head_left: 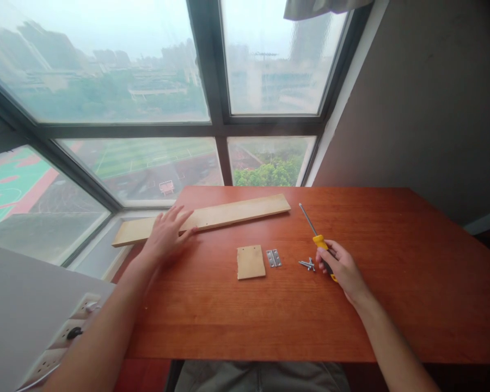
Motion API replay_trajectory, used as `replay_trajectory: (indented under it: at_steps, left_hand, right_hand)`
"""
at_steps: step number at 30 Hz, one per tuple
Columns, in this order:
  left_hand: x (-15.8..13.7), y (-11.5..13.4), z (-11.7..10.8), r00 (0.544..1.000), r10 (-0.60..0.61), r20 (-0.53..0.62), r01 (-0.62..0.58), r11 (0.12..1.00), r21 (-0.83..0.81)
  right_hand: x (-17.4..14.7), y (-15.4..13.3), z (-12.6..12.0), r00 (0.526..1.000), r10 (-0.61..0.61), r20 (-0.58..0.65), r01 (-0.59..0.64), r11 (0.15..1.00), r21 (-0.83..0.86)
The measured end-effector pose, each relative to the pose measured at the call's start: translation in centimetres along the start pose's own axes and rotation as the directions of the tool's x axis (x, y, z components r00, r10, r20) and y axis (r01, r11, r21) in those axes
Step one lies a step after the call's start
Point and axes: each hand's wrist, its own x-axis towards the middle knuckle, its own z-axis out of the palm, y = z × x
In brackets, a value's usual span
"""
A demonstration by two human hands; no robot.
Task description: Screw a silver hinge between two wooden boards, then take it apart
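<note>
My right hand [338,265] is closed around the yellow and black handle of a screwdriver [319,239], its shaft pointing away and up to the left. Just left of that hand lie several loose screws [308,264]. A long, narrow wooden board [237,212] stretches across the far left of the table, its left end past the table's edge. My left hand [169,231] rests on or just over this board, fingers spread. Between my hands are a small square wooden piece [251,262] with small holes along its far edge and a silver metal hinge [274,258], lying unfolded beside it.
The reddish-brown wooden table [212,321] sits against large windows [130,65] with dark frames. Wall sockets [67,333] with plugs in them are at the lower left. A grey wall [424,109] rises on the right.
</note>
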Motion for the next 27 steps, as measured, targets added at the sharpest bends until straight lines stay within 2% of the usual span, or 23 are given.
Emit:
replay_trajectory:
  at_steps: [2,3,5,7,10,11,13,16,27]
  left_hand:
    - [0.0,4.5,-0.5,0.994,0.107,-0.027,-0.109,0.991,-0.08]
    - [0.0,7.0,-0.8,0.979,0.204,-0.012,-0.204,0.971,-0.128]
    - [-0.1,11.9,-1.0,0.9,0.435,0.04,-0.417,0.883,-0.213]
    - [-0.3,16.0,-1.0,0.81,0.584,0.059,-0.548,0.789,-0.277]
    - [-0.8,19.5,-0.2,0.718,0.69,0.088,-0.628,0.698,-0.345]
    - [-1.0,20.0,0.1,0.706,0.702,0.093,-0.634,0.685,-0.359]
    - [-1.3,20.2,0.7,0.717,0.689,0.108,-0.619,0.7,-0.357]
    - [-1.6,19.2,1.3,0.764,0.633,0.123,-0.574,0.755,-0.317]
    - [-1.8,13.2,1.0,0.895,0.421,0.146,-0.394,0.901,-0.181]
  right_hand:
    - [0.1,0.1,0.0,1.0,0.003,-0.003,-0.003,1.0,-0.003]
    - [0.1,0.1,0.0,1.0,0.004,-0.006,-0.004,1.0,-0.005]
    - [0.1,0.1,0.0,1.0,0.003,-0.01,-0.004,1.0,-0.009]
    - [0.1,0.1,0.0,1.0,0.0,-0.012,0.0,1.0,-0.015]
    - [0.1,0.1,0.1,1.0,-0.006,-0.012,0.005,1.0,-0.026]
    - [0.0,0.1,0.1,1.0,-0.007,-0.012,0.007,1.0,-0.028]
    - [0.0,0.1,0.1,1.0,-0.008,-0.012,0.008,0.999,-0.031]
    - [-0.1,0.1,0.1,1.0,-0.011,-0.01,0.011,0.999,-0.033]
    - [0.0,0.0,0.1,1.0,-0.019,-0.015,0.019,0.999,-0.042]
